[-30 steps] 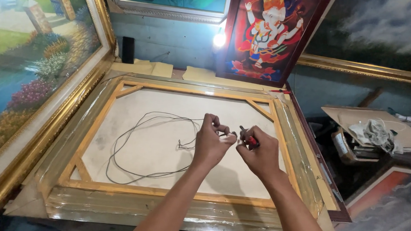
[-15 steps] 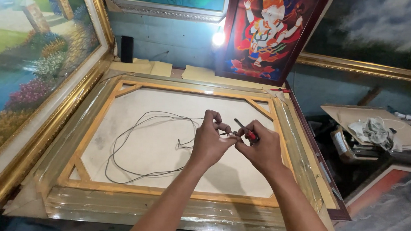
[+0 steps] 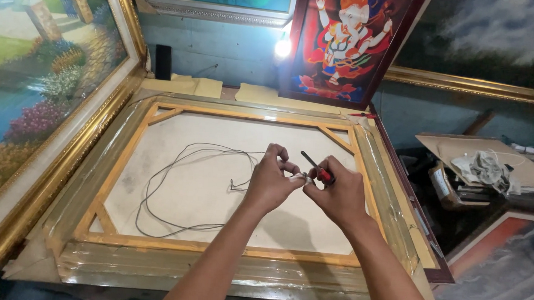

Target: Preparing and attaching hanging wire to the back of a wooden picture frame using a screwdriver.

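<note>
We have both hands over the middle of the canvas back, inside the wooden stretcher frame (image 3: 226,250). Our left hand (image 3: 271,183) pinches the end of the thin wire (image 3: 176,164) between closed fingers, and the wire's loops lie on the canvas toward the frame's left edge. Our right hand (image 3: 337,195) is closed around a red-handled screwdriver (image 3: 318,169), its dark shaft pointing up toward the frame's far edge.

The single head-worn camera looks steeply down from close above the wooden canvas frame (image 3: 229,184), forward toward leaning paintings.
</note>
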